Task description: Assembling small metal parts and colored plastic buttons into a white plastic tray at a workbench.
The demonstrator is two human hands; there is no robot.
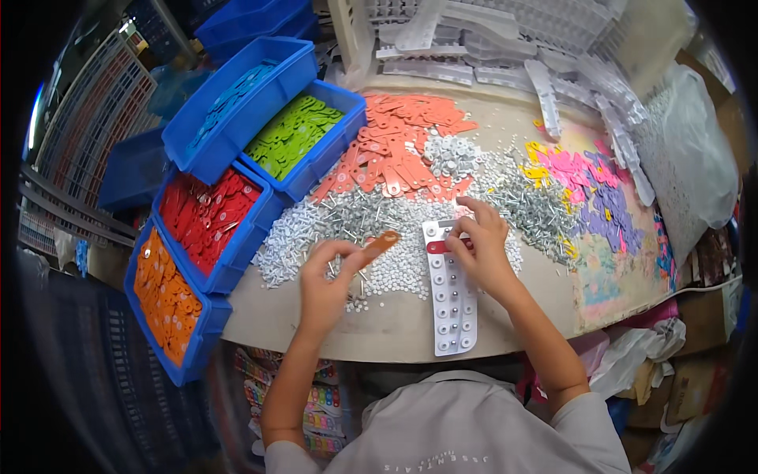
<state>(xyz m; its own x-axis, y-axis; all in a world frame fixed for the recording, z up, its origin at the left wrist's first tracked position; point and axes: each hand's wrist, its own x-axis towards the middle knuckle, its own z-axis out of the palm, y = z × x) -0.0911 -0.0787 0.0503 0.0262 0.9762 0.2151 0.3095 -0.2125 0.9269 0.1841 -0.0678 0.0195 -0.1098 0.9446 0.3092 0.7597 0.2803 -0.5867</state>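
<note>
My left hand (325, 276) pinches a flat orange plastic tag (384, 242) by one end, its holed end toward the right. In front of me on the table lies a long white tray (453, 316) with two rows of round seats and a line of small metal pins between them. Across its far part lies a red tag (437, 247). My right hand (488, 251) is over the tray's far end, fingers curled and closed beside the red tag. Whatever its fingertips hold is too small or hidden to make out.
White caps (403, 272) and metal screws (513, 201) are heaped beyond the tray. Coral tags (403, 138) pile behind them; pink and purple tags (604, 193) lie right. Blue bins of red (209, 213), orange (164, 296), green (296, 134) and blue tags stand left. Clear plastic trays (489, 47) stack behind.
</note>
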